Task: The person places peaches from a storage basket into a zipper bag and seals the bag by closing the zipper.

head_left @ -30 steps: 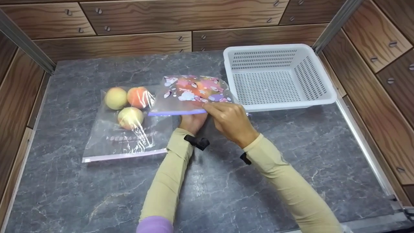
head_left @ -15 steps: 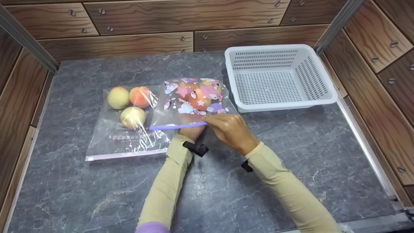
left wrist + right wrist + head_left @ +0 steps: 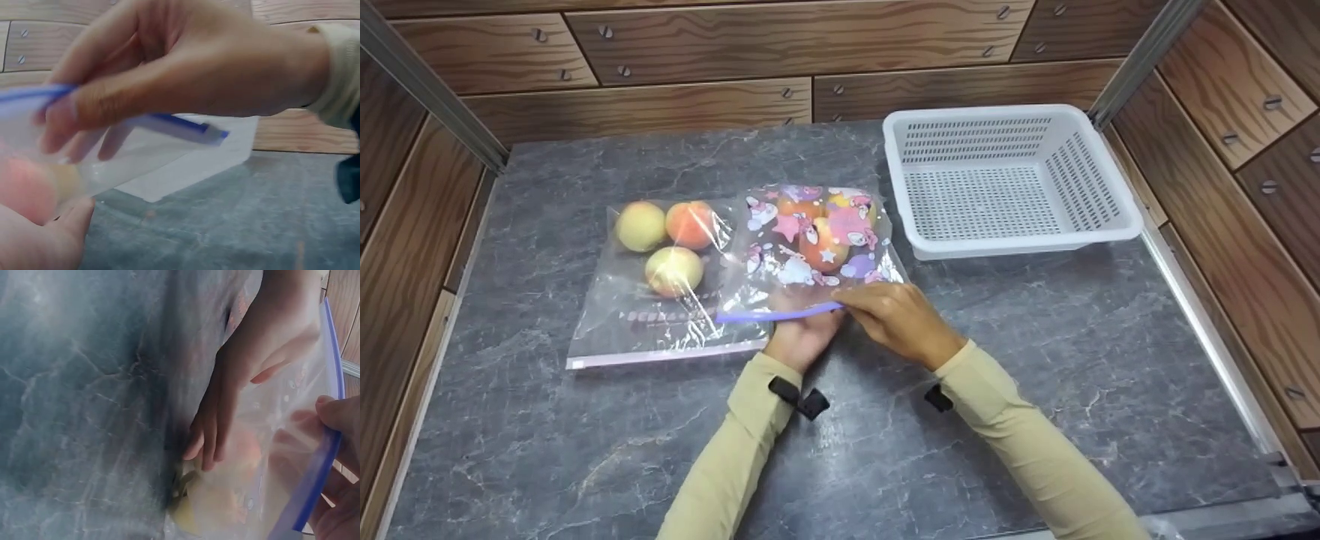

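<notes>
In the head view, my right hand [image 3: 896, 319] pinches the blue zip edge of a printed zip bag [image 3: 787, 270] with several peach-like fruits [image 3: 821, 247] inside. My left hand [image 3: 806, 337] lies beneath this bag, mostly hidden by it. The right wrist view shows the left hand's fingers [image 3: 211, 433] stretched out under the fruit, against the plastic. A slider end [image 3: 214, 134] on the zip shows in the left wrist view, past the right hand. Left of the printed bag, a clear zip bag [image 3: 615, 330] with a pale pink strip lies flat, holding three similar fruits [image 3: 673, 271].
A white slotted plastic basket [image 3: 1020, 244] stands at the back right, close to the printed bag. The grey marble-patterned tabletop [image 3: 585, 442] is bordered by wood-patterned panels [image 3: 697, 112] and metal rails.
The printed bag's zip edge has come down and nearer to me, so its printed face shows more. Both hands have moved toward me with it, and the left wrist has drawn back a little.
</notes>
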Available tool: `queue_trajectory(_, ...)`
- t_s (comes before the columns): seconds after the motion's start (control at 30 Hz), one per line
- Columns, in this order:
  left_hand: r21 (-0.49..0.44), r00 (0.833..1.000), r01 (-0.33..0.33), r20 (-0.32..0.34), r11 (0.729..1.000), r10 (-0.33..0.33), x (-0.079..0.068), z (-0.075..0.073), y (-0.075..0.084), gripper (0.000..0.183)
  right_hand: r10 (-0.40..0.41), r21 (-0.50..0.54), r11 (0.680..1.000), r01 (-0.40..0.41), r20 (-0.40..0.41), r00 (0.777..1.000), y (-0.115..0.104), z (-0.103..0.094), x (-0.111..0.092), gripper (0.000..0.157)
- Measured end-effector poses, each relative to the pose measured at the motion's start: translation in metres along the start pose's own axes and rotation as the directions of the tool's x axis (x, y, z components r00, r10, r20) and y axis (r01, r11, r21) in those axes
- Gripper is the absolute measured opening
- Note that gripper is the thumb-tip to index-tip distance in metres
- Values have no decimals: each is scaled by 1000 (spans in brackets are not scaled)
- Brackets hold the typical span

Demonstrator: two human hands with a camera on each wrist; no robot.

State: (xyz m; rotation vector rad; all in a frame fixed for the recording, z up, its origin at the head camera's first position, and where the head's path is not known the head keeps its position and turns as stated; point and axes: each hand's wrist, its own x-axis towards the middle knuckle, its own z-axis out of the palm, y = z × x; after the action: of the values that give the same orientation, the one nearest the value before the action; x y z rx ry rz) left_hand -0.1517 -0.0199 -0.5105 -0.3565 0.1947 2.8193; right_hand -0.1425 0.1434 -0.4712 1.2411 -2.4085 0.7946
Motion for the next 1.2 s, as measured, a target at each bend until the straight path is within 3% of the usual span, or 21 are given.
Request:
queue_trajectory(0.1,26,997,52,-50,998,-50,-15,-8,-2,84,-4,-11,1000,4,24,1000,1,4,-5,27)
queue_trajectory(0.3,62,987,92,-141,994,-83,-38,-13,-5,81,7,-4,1000,-7,65,998,3,7,-14,28)
queue_trajectory(0.57,206,987,108,-142,973,-79,-68,-22,-7,58,48,34,998,-53,138,989,1,12,-28,32)
queue_trajectory(0.67,299,984,131,-152,945,-88,-78,-27,-5,51,63,33,997,-70,159,985,1,14,-32,31)
queue_trajectory(0.77,415,984,147,-156,898,-89,-85,-32,0,46,73,16,997,-77,180,981,1,17,-38,31)
queue_trajectory(0.9,550,989,111,-143,828,-37,-91,-37,6,44,63,-17,998,-61,187,980,3,21,-44,31)
queue_trajectory(1.0,600,987,95,-162,795,5,-93,-39,9,43,43,-33,999,-38,181,983,4,24,-47,31)
queue_trajectory(1.1,609,979,114,-201,785,13,-94,-41,11,37,31,-36,999,-25,187,982,4,27,-49,32)
queue_trajectory(1.2,578,977,143,-213,803,-21,-95,-42,13,34,38,-36,999,-31,205,978,3,28,-49,31)
